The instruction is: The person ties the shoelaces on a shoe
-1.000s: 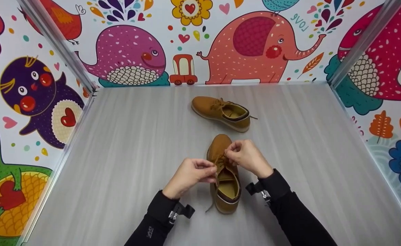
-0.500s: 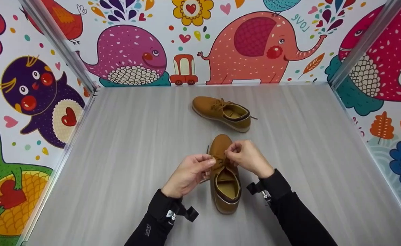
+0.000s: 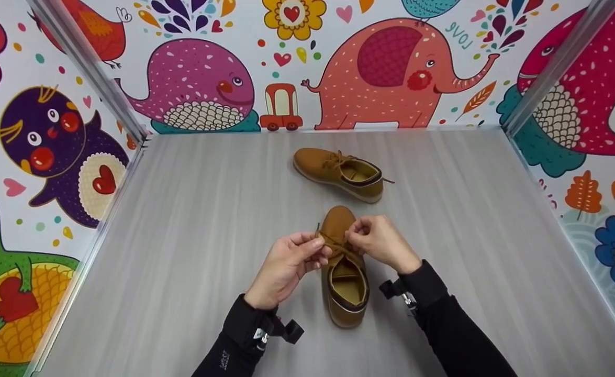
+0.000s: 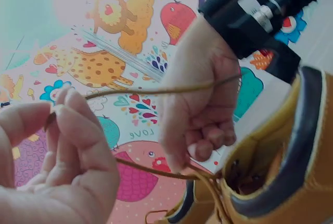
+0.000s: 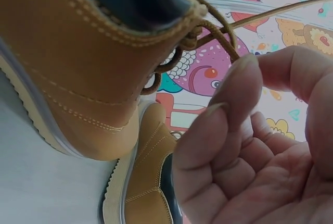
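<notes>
A tan lace-up shoe (image 3: 348, 317) stands in front of me, toe pointing away. On its left, my left hand (image 3: 286, 264) pinches one end of the brown shoelace (image 4: 148, 91) between thumb and fingers, with the tip sticking out. My right hand (image 3: 383, 243), to the right of the lacing, pinches a doubled loop of the lace (image 5: 223, 39) with thumb and forefinger. In the right wrist view the left hand's strand crosses that loop near the eyelets. The matching shoe (image 3: 315, 166) lies farther back, its lace tied in a bow.
The shoes are on a pale grey wood-grain surface (image 3: 208, 209). Upright panels with cartoon animals (image 3: 380, 73) enclose the back and both sides, joined by metal corner strips (image 3: 563, 63). Black cuffs with small wrist cameras (image 3: 291, 331) cover both wrists.
My left hand has risen slightly and turned over, bringing its lace end from beside the shoe opening up toward the front of the lacing. My right hand has stayed almost still, holding its loop.
</notes>
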Demonstrator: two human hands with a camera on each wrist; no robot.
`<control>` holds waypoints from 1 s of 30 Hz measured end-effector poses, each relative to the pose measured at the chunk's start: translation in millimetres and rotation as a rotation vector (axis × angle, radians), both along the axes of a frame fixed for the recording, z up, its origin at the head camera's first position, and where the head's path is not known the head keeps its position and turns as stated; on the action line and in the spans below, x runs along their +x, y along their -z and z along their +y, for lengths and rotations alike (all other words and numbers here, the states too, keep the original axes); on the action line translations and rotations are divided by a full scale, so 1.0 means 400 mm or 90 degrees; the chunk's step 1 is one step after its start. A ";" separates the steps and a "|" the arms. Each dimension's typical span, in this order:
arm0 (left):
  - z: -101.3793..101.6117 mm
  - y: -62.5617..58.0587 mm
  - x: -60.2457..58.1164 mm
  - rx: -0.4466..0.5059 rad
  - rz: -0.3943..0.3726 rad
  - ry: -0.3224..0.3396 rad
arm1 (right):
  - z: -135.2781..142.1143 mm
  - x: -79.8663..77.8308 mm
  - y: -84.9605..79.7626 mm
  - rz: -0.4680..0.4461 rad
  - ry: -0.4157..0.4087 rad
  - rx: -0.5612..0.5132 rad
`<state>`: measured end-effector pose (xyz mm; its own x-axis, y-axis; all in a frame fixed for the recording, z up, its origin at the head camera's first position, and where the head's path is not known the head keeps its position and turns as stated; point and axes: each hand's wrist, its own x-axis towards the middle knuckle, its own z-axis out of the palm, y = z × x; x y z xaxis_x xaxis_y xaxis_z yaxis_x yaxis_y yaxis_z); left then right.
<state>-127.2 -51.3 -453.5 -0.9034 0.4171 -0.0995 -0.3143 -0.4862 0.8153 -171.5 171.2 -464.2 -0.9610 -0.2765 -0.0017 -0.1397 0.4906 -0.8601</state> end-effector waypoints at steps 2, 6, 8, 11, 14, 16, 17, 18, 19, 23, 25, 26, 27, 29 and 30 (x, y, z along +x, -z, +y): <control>-0.001 0.010 -0.001 -0.024 0.001 -0.017 | -0.001 -0.001 0.000 0.004 -0.002 0.002; 0.000 0.039 0.001 -0.086 0.013 -0.036 | -0.003 -0.001 -0.001 0.002 0.002 0.000; 0.006 0.056 0.005 -0.117 0.024 -0.039 | -0.004 0.000 -0.002 -0.001 0.002 -0.001; 0.023 0.083 0.011 -0.167 0.039 -0.035 | -0.005 0.002 -0.004 0.003 0.001 0.006; 0.043 0.105 0.017 -0.223 0.065 -0.027 | -0.008 0.002 -0.005 0.010 -0.003 0.013; 0.050 0.113 0.017 -0.281 0.098 -0.020 | -0.009 0.003 -0.006 0.017 -0.006 0.013; 0.051 0.113 0.016 -0.315 0.116 -0.020 | -0.010 0.004 -0.007 0.020 -0.008 0.014; 0.049 0.113 0.012 -0.349 0.133 -0.020 | -0.010 0.004 -0.007 0.023 -0.009 0.014; 0.045 0.112 0.007 -0.385 0.147 -0.024 | -0.009 0.004 -0.007 0.025 -0.009 0.015; 0.026 0.114 -0.032 -0.472 0.131 -0.048 | -0.008 0.005 -0.005 0.026 -0.005 0.016; 0.024 0.120 -0.054 -0.459 0.090 -0.057 | -0.008 0.005 -0.003 0.028 -0.004 0.017; 0.025 0.123 -0.063 -0.448 0.073 -0.058 | -0.008 0.005 -0.003 0.029 -0.003 0.017; 0.027 0.125 -0.072 -0.432 0.058 -0.057 | -0.008 0.005 -0.003 0.029 -0.004 0.017; 0.030 0.129 -0.082 -0.395 0.033 -0.048 | -0.008 0.006 -0.003 0.028 -0.008 0.015; 0.031 0.130 -0.084 -0.377 0.026 -0.042 | -0.008 0.006 -0.003 0.026 -0.011 0.014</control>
